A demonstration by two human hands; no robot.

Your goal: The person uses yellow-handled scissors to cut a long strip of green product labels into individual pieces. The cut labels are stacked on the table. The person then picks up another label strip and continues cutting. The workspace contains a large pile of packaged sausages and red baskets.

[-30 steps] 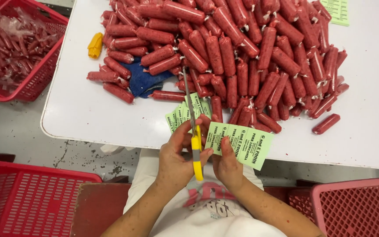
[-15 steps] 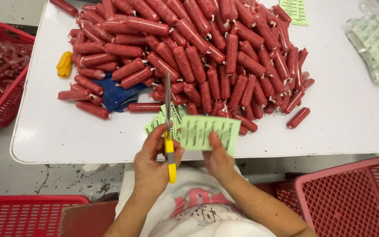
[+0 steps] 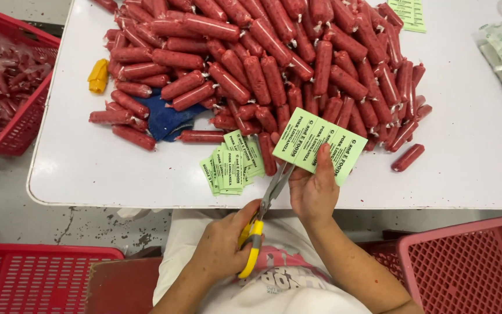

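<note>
The left hand (image 3: pixel 225 247), clamped on yellow-handled steel scissors (image 3: pixel 261 218), has now angled their blades into the green paper label sheet (image 3: pixel 319 144) gripped by the right hand (image 3: pixel 315 189)

Cut labels (image 3: pixel 232 167) lie before sausage pile (image 3: pixel 274 64) on table (image 3: pixel 88 168).

White table (image 3: pixel 88 168) with rounded corner, evenly lit. Grey concrete floor (image 3: pixel 7 215) below, stained near the table edge. Red plastic baskets (image 3: pixel 30 279) stand around it.

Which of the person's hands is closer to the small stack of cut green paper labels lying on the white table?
Left. The left hand, gripping yellow-handled scissors, sits just below the stack of labels; the right hand is off to its right, holding an uncut label sheet.
</note>
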